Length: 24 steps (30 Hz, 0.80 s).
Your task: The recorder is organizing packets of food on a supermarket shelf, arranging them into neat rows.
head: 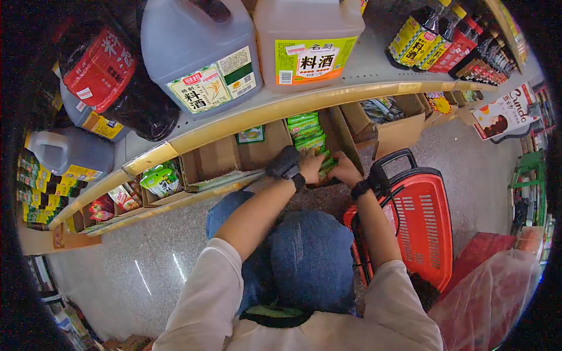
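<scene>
Both hands reach into an open cardboard box on the low shelf, at a row of green packets (306, 131) standing one behind another. My left hand (311, 166) rests on the left side of the row's near end; its fingertips are partly hidden. At the right side of the same packets is my right hand (345, 170), with its fingers bent against them. Whether either hand grips a packet cannot be made out. Each wrist wears a black strap with a dark device. Left of the row, a single green packet (250, 134) lies in a cardboard box (210, 163).
A red plastic shopping basket (423, 223) with a black handle stands on the floor by my right arm. Above the boxes runs a shelf edge (246, 126), with large plastic jugs (309, 48) on it. Another cardboard box (399, 136) juts out at the right.
</scene>
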Motion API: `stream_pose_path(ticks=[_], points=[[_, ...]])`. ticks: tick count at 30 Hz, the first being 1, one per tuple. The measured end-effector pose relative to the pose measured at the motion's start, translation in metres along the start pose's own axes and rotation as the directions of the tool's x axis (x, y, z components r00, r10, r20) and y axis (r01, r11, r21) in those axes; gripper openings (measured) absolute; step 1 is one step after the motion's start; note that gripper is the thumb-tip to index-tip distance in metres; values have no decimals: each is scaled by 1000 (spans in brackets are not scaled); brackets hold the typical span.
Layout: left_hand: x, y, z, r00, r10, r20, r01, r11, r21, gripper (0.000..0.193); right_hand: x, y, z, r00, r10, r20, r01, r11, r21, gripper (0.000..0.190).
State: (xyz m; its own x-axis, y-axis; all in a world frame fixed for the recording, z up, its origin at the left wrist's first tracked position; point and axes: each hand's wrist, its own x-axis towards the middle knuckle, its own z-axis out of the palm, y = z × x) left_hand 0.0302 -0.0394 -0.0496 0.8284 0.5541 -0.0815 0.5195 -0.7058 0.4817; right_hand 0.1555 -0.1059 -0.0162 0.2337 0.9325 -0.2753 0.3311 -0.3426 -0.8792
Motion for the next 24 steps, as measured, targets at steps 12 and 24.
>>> stream_pose_path(ticks=[12,24], points=[[10,-9,52,989,-35,-146,6,981,-194,40,16,33,-1,989,-105,101,122,975,-184,52],[-1,14,-5,980,-24,-198,33,999,43,37,20,43,-9,979,-203,11,193,911,-365,59]])
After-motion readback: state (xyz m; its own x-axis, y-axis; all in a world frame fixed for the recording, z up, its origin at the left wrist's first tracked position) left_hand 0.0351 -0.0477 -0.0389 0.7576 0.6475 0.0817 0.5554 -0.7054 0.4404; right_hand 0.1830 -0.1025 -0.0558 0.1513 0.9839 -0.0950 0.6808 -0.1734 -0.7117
